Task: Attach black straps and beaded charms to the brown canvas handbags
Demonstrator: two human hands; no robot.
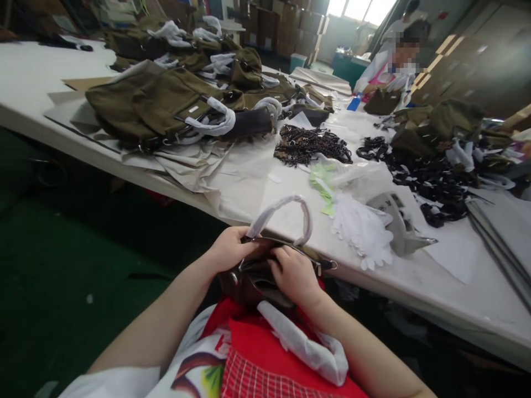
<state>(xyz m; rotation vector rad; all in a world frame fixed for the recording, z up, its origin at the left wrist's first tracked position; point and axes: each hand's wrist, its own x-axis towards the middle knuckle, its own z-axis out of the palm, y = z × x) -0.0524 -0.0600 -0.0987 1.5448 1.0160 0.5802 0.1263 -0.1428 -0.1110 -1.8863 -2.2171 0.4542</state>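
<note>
An unzipped handbag (237, 284), dark brown with an olive edge, rests against my lap at the table's front edge. My left hand (232, 249) is closed on the left end of its rim, by the foot of a paper-wrapped handle (295, 200) that stands upright. Over the mouth of the bag, my right hand (293, 273) has curled fingers gripping the inner edge; its fingertips are partly hidden inside. The second wrapped handle (305, 345) hangs toward me across a red apron (257, 331). A zip with a metal ring shows at the bag's right end.
Olive bags (136, 102) with wrapped handles are heaped at the left of the white table (244, 190). Braided cords (311, 145), black straps (446, 190), white cut pieces (360, 226) and a pale pointed tool (398, 224) lie rightward. A person (384, 72) works at the far end.
</note>
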